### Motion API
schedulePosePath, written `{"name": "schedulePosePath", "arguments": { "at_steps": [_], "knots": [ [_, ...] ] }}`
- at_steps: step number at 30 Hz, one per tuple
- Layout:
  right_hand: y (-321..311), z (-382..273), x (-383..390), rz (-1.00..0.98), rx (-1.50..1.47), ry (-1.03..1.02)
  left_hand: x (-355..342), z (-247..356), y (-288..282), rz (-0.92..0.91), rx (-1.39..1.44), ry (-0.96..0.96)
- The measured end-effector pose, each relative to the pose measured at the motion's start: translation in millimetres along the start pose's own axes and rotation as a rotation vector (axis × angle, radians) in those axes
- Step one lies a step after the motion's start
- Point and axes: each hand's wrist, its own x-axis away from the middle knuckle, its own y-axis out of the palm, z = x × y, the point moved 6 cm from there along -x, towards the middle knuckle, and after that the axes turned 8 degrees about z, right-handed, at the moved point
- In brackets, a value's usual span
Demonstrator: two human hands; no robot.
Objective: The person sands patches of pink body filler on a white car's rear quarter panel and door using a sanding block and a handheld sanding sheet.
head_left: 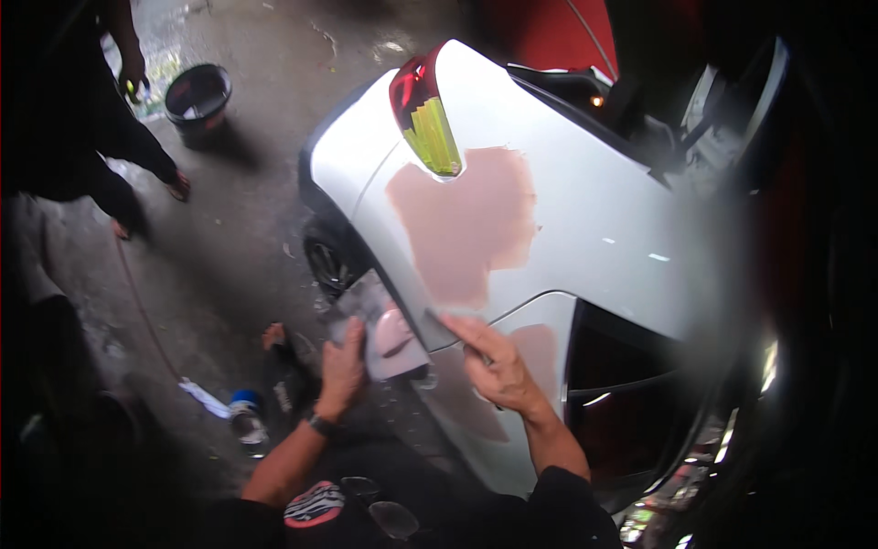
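Observation:
My left hand point(344, 371) grips the edge of a flat, pale mixing board point(402, 362). A lump of pink body filler point(394, 331) lies on the board. My right hand point(498, 364) is closed around a thin putty spreader point(434, 322), mostly hidden by the fingers, its grey end close to the white car point(594, 210); whether it touches the panel, I cannot tell. Dull pink-brown filler covers a large patch point(466, 215) below the tail light point(428, 119). A second patch point(538, 349) runs on the panel below the seam, partly behind my right hand.
The car's dark wheel point(329, 261) shows beyond the board. A clear bottle with a blue cap point(247, 423) stands on the floor near a hose point(146, 311). At the upper left, a person in dark clothes point(64, 119) stands by a black bucket point(198, 99).

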Motion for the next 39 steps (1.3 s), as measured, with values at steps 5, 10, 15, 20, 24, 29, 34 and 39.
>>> {"name": "schedulePosePath", "arguments": {
  "at_steps": [5,10,15,20,24,29,34,39],
  "knots": [
    [54.7,38.2,80.9,-0.089,0.535,-0.151,-1.7,68.9,-7.4,-0.255,0.697,-0.166],
    [49.5,101.2,124.7,0.542,0.047,0.191,-21.2,98.4,-26.8,-0.350,0.596,-0.079],
    [115.4,154.1,145.1,0.679,0.002,0.384,-37.1,82.1,-49.7,-0.384,0.552,-0.158],
    [167.0,169.9,151.0,0.791,-0.213,0.655,-70.2,106.8,-8.6,-0.496,0.448,-0.179],
    [170.0,164.5,122.4,0.928,-0.274,0.974,-130.6,152.3,12.7,-0.490,0.365,-0.102],
    [204.6,179.3,58.5,1.480,-0.422,1.197,-213.1,231.4,5.3,-0.623,0.245,-0.117],
    [168.5,123.0,0.7,1.690,-0.133,1.273,-266.0,296.8,2.6,-0.565,-0.034,-0.134],
    [137.0,105.5,-58.4,1.862,0.059,1.111,-291.2,319.5,36.3,-0.735,-0.173,-0.164]
  ]
}}
